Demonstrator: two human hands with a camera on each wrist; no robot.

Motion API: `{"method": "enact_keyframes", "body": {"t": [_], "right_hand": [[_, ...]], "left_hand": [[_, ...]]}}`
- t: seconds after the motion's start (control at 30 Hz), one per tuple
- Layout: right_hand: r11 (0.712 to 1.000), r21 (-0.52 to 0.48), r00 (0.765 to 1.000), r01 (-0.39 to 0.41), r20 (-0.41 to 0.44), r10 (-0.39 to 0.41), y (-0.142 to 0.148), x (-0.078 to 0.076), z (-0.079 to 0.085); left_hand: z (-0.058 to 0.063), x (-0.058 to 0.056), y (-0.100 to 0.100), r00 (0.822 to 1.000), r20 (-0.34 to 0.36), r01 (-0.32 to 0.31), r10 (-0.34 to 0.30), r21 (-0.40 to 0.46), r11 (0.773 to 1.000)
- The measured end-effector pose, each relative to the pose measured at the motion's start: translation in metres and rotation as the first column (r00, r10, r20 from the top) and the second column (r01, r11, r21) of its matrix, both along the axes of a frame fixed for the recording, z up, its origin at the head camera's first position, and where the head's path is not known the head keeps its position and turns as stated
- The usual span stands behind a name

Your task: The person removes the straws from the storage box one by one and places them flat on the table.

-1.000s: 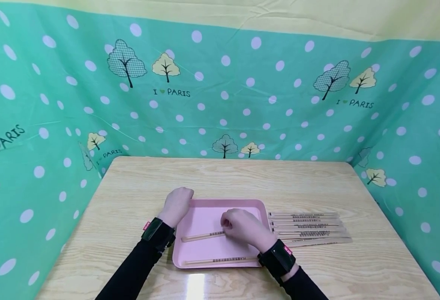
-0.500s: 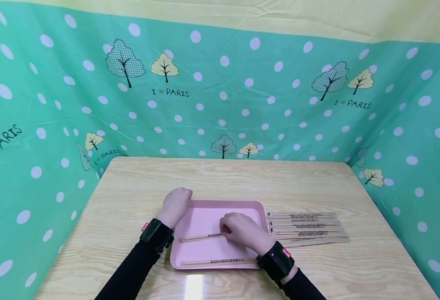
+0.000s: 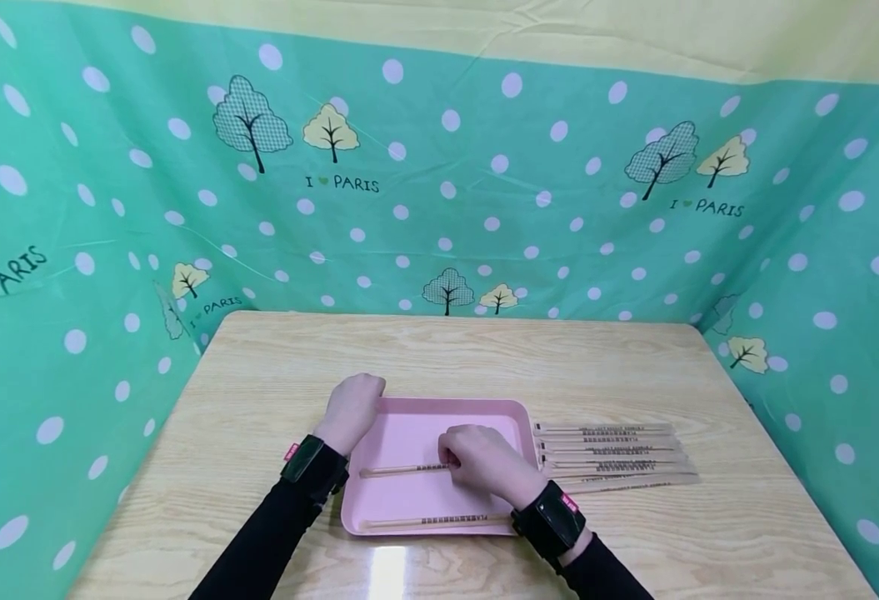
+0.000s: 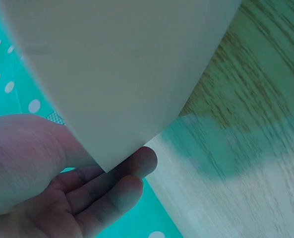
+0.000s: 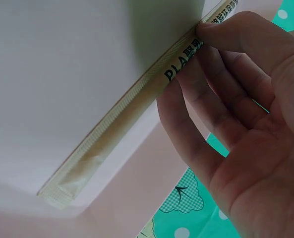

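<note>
A pink rectangular tray [image 3: 402, 505] lies on the wooden table. My left hand [image 3: 351, 412] grips its far left corner; in the left wrist view, the thumb and fingers [image 4: 142, 161] are on either side of the tray's wall. Inside the tray, my right hand [image 3: 487, 460] pinches a paper-like wrapped straw [image 5: 117, 119] printed with black letters. Seen from the head, the straw's left part sticks out from under the hand and its other end is hidden. A second wrapped straw [image 3: 417, 524] lies along the tray's near side, its right end partly behind my right wrist.
Several more wrapped straws [image 3: 615, 454] lie in a row on the table, just right of the tray. The table [image 3: 274, 358] stands against a green dotted cloth [image 3: 446, 225] that rises at the back and both sides.
The left end of the pinched straw has swung slightly away from me, so it lies closer to parallel with the tray's near edge. My left hand stays at the tray's corner.
</note>
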State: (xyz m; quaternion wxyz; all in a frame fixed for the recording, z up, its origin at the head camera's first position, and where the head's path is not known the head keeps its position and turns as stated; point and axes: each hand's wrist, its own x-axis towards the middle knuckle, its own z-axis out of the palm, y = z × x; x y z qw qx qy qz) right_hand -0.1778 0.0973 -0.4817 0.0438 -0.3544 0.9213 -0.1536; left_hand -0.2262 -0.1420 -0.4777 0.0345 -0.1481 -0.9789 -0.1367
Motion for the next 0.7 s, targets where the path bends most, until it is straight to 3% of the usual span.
{"method": "enact_keyframes", "body": {"t": [0.5, 0.7], "right_hand": [[1.0, 0.015, 1.0, -0.003, 0.002, 0.003, -0.004, -0.004, -0.001], [1.0, 0.009, 0.999, -0.005, -0.041, 0.005, -0.002, -0.003, 0.012]], "left_hand": [[0.002, -0.002, -0.001, 1.0, 0.002, 0.011, -0.011, -0.002, 1.0], [0.001, -0.001, 0.0, 1.0, 0.007, 0.006, -0.006, -0.005, 1.0]]}}
